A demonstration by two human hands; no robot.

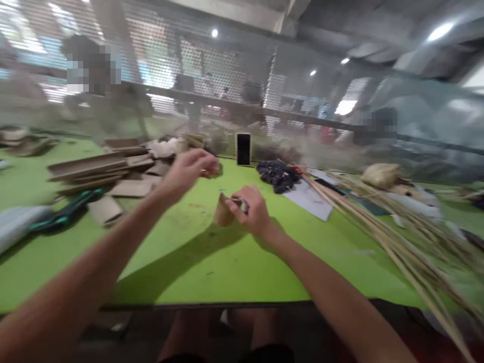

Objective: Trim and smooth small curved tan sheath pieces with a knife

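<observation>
My right hand (250, 209) is closed over the green table (212, 262), gripping a small tan cardboard piece (223, 210) together with a small metal tool. My left hand (187, 171) is raised a little higher and to the left, fingers pinched on something small that motion blur keeps me from naming. The two hands are a short way apart above the middle of the table.
Flat cardboard pieces (98, 174) are piled at the back left, with teal-handled scissors (64, 214) in front. A phone (243, 149) stands at the back, beside a dark cloth (278, 174). Long dry stalks (397, 232) cover the right side. Blurred people stand behind a mesh screen.
</observation>
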